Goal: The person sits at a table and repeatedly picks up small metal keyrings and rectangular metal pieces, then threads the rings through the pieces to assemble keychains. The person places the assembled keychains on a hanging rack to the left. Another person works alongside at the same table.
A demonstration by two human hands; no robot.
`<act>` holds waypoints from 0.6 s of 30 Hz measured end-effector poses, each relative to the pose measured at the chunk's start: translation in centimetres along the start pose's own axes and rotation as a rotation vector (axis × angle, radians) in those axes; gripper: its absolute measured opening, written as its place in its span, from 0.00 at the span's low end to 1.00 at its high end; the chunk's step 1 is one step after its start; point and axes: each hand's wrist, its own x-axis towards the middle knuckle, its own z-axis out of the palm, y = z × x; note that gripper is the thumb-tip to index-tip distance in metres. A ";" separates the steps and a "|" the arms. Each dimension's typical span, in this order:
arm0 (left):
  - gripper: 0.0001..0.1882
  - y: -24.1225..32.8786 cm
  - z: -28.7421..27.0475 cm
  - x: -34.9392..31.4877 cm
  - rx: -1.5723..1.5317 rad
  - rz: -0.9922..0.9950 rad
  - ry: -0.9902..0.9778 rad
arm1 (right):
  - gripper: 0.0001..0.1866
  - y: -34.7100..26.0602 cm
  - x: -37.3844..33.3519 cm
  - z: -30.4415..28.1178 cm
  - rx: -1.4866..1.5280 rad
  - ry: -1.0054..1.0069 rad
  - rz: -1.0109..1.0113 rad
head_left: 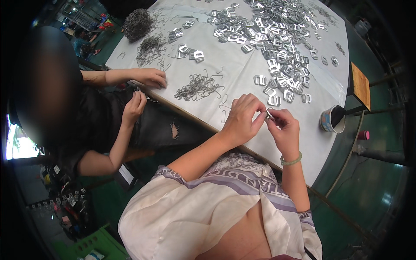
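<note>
My left hand (245, 118) and my right hand (284, 130) meet above the near edge of the table. A small silvery metal buckle (269, 114), seen nearly edge-on, is pinched in the fingertips of my right hand. The thumb and forefinger of my left hand are closed against its left side; whatever else they hold is too small to tell. Just beyond my hands begins a large spread of loose metal buckles (284, 69). To the left of my left hand lie a few bent wire hooks (224, 106) and a heap of them (197, 88).
At my left a co-worker's hand (154, 78) rests at the table edge; the other (136, 104) holds a small metal piece. A tangled wire ball (138, 24) and another hook pile (151, 50) lie farther back. A tub (327, 120) and wooden board (361, 86) stand at right.
</note>
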 end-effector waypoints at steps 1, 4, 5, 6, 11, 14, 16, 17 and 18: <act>0.05 -0.4 0.3 -0.1 -0.021 0.001 0.001 | 0.13 -0.3 0.0 0.1 -0.011 -0.016 -0.011; 0.05 -0.9 1.1 -0.2 -0.083 0.015 0.024 | 0.15 0.3 -0.2 0.1 0.001 -0.061 0.022; 0.04 -1.1 1.2 -0.3 -0.099 0.021 0.036 | 0.16 0.5 -0.1 0.1 0.015 -0.078 0.041; 0.04 -1.4 1.4 -0.4 -0.168 0.012 0.046 | 0.20 0.3 0.0 -0.2 0.054 -0.131 0.085; 0.04 -1.6 0.2 -0.5 -0.259 -0.101 -0.037 | 0.14 4.4 2.8 -4.6 0.129 0.019 0.189; 0.05 -1.6 0.2 -0.2 -0.269 -0.100 -0.053 | 0.13 9.0 5.8 -6.5 -0.403 0.191 0.094; 0.05 -1.5 0.1 0.0 -0.260 -0.076 -0.045 | 0.13 10.7 6.8 -6.7 -0.647 0.234 0.001; 0.04 -1.7 0.3 0.0 -0.254 -0.055 -0.024 | 0.13 11.0 7.3 -6.5 -0.706 0.232 -0.041; 0.04 -1.8 0.5 0.1 -0.248 -0.033 -0.005 | 0.12 11.2 7.7 -6.3 -0.764 0.233 -0.081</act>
